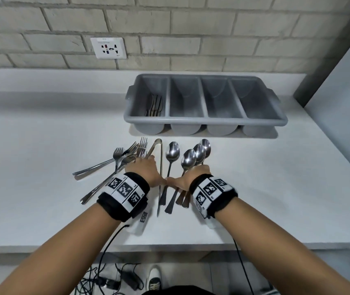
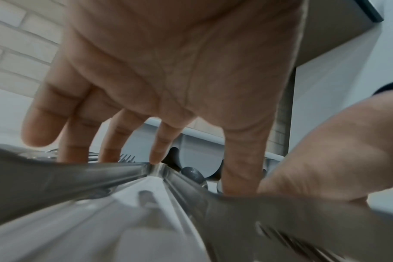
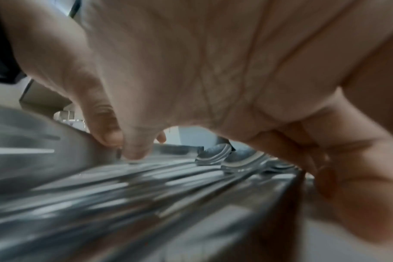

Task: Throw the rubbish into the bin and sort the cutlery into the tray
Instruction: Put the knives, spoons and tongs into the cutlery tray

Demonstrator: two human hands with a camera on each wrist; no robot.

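The grey four-compartment tray (image 1: 203, 122) stands at the back, with knives (image 1: 153, 105) in its leftmost compartment. In front of it lie several forks (image 1: 127, 156), metal tongs (image 1: 158, 145) and several spoons (image 1: 187, 159). My left hand (image 1: 144, 169) reaches down over the tongs (image 2: 128, 177). Its fingers (image 2: 156, 154) touch the left arm and hinge end, and the thumb (image 2: 238, 168) sits outside the right arm. My right hand (image 1: 195, 175) pinches spoon handles between thumb and forefinger (image 3: 132, 152). The spoon bowls (image 3: 213, 154) lie just beyond. No bin or rubbish is in view.
The white counter (image 1: 42, 135) runs along a brick wall with a socket (image 1: 108, 48). A grey panel (image 1: 340, 71) borders the right side. Below the counter's front edge are cables (image 1: 110, 279) and a shoe (image 1: 153, 277). The two hands touch at the thumbs.
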